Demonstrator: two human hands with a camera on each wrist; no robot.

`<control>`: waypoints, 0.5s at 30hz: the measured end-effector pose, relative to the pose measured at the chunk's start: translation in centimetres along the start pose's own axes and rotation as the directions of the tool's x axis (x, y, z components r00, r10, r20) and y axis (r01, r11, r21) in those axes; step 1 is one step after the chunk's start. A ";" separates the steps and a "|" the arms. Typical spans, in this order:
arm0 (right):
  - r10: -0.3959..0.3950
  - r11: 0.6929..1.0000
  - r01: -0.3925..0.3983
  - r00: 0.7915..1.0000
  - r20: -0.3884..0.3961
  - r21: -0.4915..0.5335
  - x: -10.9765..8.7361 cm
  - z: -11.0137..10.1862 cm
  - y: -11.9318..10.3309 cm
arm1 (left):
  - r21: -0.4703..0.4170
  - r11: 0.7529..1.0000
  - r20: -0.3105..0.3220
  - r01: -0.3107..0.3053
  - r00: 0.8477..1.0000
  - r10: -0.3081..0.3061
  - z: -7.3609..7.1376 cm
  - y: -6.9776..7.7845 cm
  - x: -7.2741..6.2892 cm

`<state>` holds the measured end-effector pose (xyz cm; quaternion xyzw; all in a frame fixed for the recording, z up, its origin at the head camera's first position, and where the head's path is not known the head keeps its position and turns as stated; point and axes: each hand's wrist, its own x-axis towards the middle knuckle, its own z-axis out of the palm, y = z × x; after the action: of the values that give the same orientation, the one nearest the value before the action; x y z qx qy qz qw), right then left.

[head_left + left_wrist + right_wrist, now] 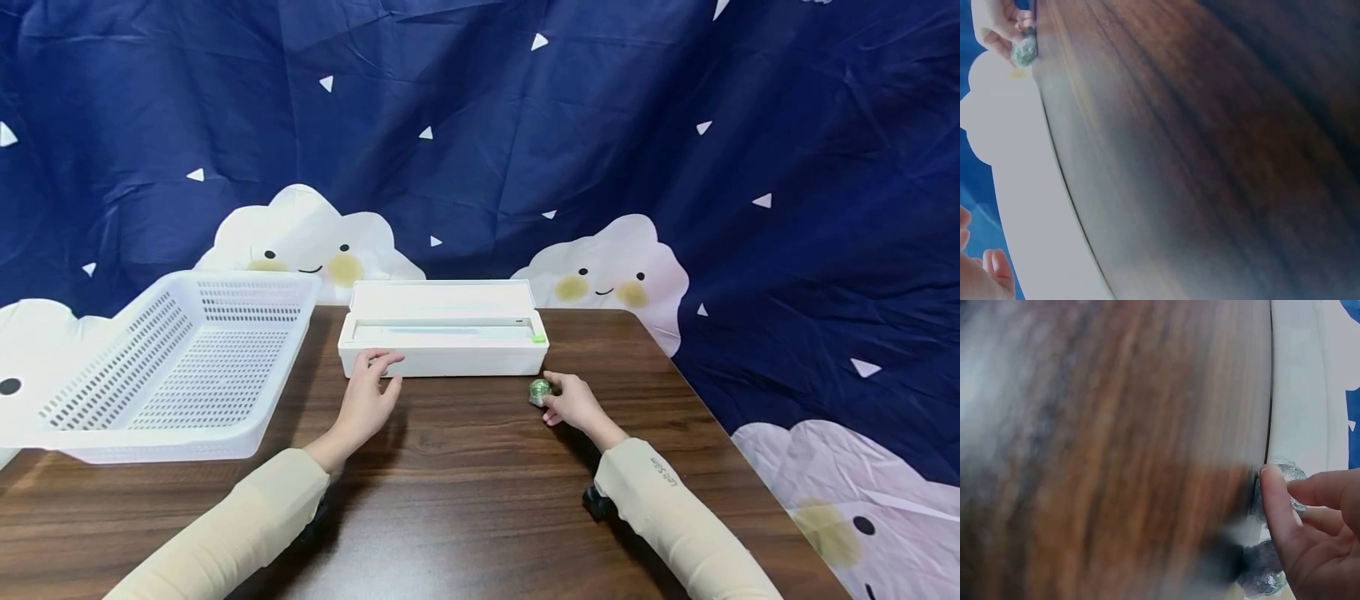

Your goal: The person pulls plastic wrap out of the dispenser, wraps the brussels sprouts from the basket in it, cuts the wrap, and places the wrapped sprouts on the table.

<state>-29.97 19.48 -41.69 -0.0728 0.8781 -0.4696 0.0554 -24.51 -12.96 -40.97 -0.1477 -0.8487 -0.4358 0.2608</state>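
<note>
My right hand [576, 402] pinches a small shiny green ball [540, 390] with a clear crumpled part below it, just off the white box's front right corner. Seen from the right wrist, thumb and fingers hold crinkled clear wrap [1290, 467]. A second glossy lump [1263, 569] shows beneath that hand; whether it belongs to the same ball I cannot tell. The long white box [442, 362] has its lid raised at the back and a green piece [539, 338] at its right end. Before its left front my left hand [367, 396] hovers with loosely bent fingers, holding nothing.
A large white perforated basket [258, 421] stands on the left of the dark wooden table [457, 500]. Behind the table hangs a blue cloth [480, 125] printed with clouds. The table's right edge slants down beyond my right arm.
</note>
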 end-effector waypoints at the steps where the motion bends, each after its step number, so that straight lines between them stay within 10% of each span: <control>1: 0.001 1.000 -0.001 1.000 -0.003 -0.003 0.0 0.0 0.0 | 0.000 1.000 0.000 0.001 1.000 -0.001 0.0 0.0 0.0; 15: -0.019 0.994 0.019 1.000 0.000 -0.112 0.3 -0.4 -0.7 | 0.018 1.000 -0.002 0.023 1.000 -0.023 -0.8 0.2 0.6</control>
<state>-30.22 19.34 -40.87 -0.0837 0.9024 -0.4202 0.0464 -24.72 -13.47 -40.13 -0.1351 -0.8539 -0.4313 0.2580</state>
